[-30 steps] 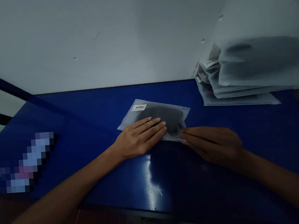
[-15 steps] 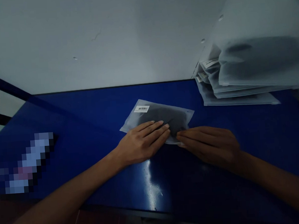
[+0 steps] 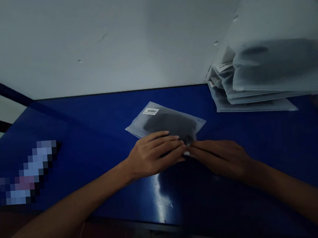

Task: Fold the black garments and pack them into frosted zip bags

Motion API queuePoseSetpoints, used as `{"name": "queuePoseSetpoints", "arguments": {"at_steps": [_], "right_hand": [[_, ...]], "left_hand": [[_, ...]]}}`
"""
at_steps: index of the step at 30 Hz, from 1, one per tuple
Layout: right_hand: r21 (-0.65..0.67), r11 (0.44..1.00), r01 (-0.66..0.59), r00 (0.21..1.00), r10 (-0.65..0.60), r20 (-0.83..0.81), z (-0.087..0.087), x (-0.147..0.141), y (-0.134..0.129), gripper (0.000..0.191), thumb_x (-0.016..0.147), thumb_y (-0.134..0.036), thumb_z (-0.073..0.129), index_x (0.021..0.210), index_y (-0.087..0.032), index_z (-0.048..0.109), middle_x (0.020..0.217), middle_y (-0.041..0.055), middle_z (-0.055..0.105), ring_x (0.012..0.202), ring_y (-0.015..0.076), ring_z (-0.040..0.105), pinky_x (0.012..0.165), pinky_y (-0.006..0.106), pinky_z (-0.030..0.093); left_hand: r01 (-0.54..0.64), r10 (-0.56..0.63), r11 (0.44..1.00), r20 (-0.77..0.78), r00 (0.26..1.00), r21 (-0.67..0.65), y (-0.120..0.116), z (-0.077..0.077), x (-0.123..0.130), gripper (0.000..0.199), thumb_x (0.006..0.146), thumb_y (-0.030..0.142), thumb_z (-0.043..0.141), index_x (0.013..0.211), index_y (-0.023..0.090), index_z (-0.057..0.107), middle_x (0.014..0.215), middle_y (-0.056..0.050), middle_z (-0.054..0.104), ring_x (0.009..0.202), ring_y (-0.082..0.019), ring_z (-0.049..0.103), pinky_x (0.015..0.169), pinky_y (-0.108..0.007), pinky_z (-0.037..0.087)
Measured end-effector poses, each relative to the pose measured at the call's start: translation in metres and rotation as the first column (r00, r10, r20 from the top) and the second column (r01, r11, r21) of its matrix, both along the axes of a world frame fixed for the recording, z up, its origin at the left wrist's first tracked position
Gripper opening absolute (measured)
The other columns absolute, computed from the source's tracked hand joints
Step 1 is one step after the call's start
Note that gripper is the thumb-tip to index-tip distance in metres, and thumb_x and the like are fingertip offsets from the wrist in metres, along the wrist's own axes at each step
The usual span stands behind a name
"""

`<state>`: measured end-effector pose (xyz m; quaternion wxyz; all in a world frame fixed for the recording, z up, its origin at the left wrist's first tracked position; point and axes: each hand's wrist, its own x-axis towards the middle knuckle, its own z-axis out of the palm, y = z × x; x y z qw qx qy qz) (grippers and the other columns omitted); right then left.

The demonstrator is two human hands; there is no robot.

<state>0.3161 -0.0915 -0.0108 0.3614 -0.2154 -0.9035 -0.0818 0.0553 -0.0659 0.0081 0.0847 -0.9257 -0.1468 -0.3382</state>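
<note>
The left hand [image 3: 153,157] and right hand [image 3: 218,158] stretch forward and pinch the near edge of a frosted bag [image 3: 167,124]. Its white barcode sticker [image 3: 151,111] is too small to read.

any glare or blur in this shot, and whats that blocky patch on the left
Head view: a white glare streak runs down the glossy blue tabletop; the stacked frosted bags at upper right look soft and hazy; the patch at left is pixelated, hiding whatever lies there; the wide lens seems to bow the table edges.
</note>
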Motion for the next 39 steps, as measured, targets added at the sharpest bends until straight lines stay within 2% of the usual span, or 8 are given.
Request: {"name": "queuePoseSetpoints", "arguments": {"at_steps": [3, 5, 11, 20, 24, 28, 34, 39], "right_hand": [[-0.042, 0.999, -0.034, 0.998, 0.036, 0.042, 0.003, 0.001, -0.003, 0.031, 0.099, -0.006, 0.054, 0.129, -0.006, 0.060, 0.110, 0.0139, 0.076, 0.104, 0.0179, 0.074, 0.089, 0.026, 0.063], [-0.054, 0.998, -0.032, 0.995, 0.036, 0.089, 0.006, -0.001, -0.005, 0.031, 0.100, -0.007, 0.051, 0.130, -0.008, 0.059, 0.109, 0.0128, 0.076, 0.103, 0.0177, 0.074, 0.087, 0.027, 0.063], [0.013, 1.000, 0.013, 1.000, -0.013, 0.010, 0.011, -0.007, -0.004, 0.022, 0.094, -0.001, 0.062, 0.112, -0.012, 0.065, 0.094, 0.0054, 0.077, 0.081, 0.0121, 0.073, 0.077, 0.021, 0.061], [0.026, 0.999, 0.039, 0.997, -0.041, 0.065, 0.010, 0.000, 0.006, 0.011, 0.094, -0.007, 0.064, 0.098, -0.016, 0.067, 0.088, 0.0023, 0.074, 0.073, 0.0107, 0.067, 0.069, 0.022, 0.055], [0.020, 0.999, 0.039, 0.996, -0.041, 0.078, 0.008, 0.000, 0.005, 0.012, 0.096, -0.007, 0.061, 0.102, -0.015, 0.067, 0.093, 0.0036, 0.075, 0.076, 0.0110, 0.069, 0.068, 0.021, 0.056], [0.027, 0.999, 0.030, 0.997, -0.031, 0.069, 0.008, 0.001, 0.004, 0.017, 0.098, -0.007, 0.058, 0.110, -0.014, 0.066, 0.100, 0.0054, 0.077, 0.085, 0.0118, 0.072, 0.072, 0.021, 0.058], [0.063, 0.998, -0.004, 0.983, -0.007, 0.181, 0.014, 0.007, 0.005, 0.022, 0.100, -0.006, 0.051, 0.114, -0.013, 0.066, 0.100, 0.0065, 0.077, 0.088, 0.0141, 0.073, 0.079, 0.023, 0.061], [0.141, 0.990, -0.020, 0.970, -0.015, 0.241, 0.016, 0.011, 0.007, 0.025, 0.096, -0.001, 0.053, 0.112, -0.013, 0.067, 0.101, 0.0069, 0.076, 0.092, 0.0158, 0.072, 0.084, 0.026, 0.061]], "left_hand": [[0.024, -0.024, 1.000, 0.013, 1.000, 0.019, -0.002, 0.002, 0.003, 0.010, 0.097, 0.020, 0.071, 0.106, 0.017, 0.071, 0.103, -0.002, 0.081, 0.101, -0.015, 0.078, 0.103, -0.033, 0.062], [0.026, -0.026, 0.999, 0.008, 1.000, 0.028, -0.002, 0.002, 0.003, 0.006, 0.097, 0.017, 0.069, 0.103, 0.018, 0.071, 0.102, -0.001, 0.081, 0.098, -0.014, 0.078, 0.102, -0.032, 0.063], [0.021, -0.019, 0.996, -0.023, 1.000, 0.084, 0.002, 0.003, 0.000, 0.007, 0.097, 0.015, 0.068, 0.102, 0.018, 0.071, 0.098, -0.001, 0.081, 0.096, -0.015, 0.078, 0.103, -0.039, 0.062], [0.019, -0.007, 0.994, -0.106, 0.994, 0.108, 0.029, 0.007, -0.028, 0.008, 0.097, 0.016, 0.070, 0.105, 0.018, 0.070, 0.099, -0.002, 0.081, 0.094, -0.016, 0.077, 0.101, -0.041, 0.060], [-0.007, 0.022, 0.995, -0.150, 0.988, 0.098, 0.033, 0.004, -0.030, 0.003, 0.098, 0.022, 0.068, 0.101, 0.020, 0.069, 0.099, -0.001, 0.079, 0.093, -0.015, 0.076, 0.100, -0.038, 0.059], [0.007, 0.007, 0.995, -0.127, 0.992, 0.104, 0.030, 0.001, -0.025, 0.003, 0.098, 0.020, 0.068, 0.101, 0.022, 0.066, 0.099, 0.000, 0.079, 0.092, -0.014, 0.074, 0.098, -0.036, 0.059], [0.015, 0.006, 0.993, -0.177, 0.984, 0.115, 0.029, 0.001, -0.024, 0.006, 0.098, 0.013, 0.065, 0.094, 0.017, 0.064, 0.101, -0.004, 0.078, 0.090, -0.015, 0.073, 0.096, -0.036, 0.058], [0.016, 0.006, 0.997, -0.285, 0.958, 0.073, 0.035, 0.007, -0.030, 0.009, 0.101, 0.016, 0.059, 0.094, 0.017, 0.063, 0.102, -0.004, 0.076, 0.094, -0.017, 0.069, 0.093, -0.034, 0.054]]}}
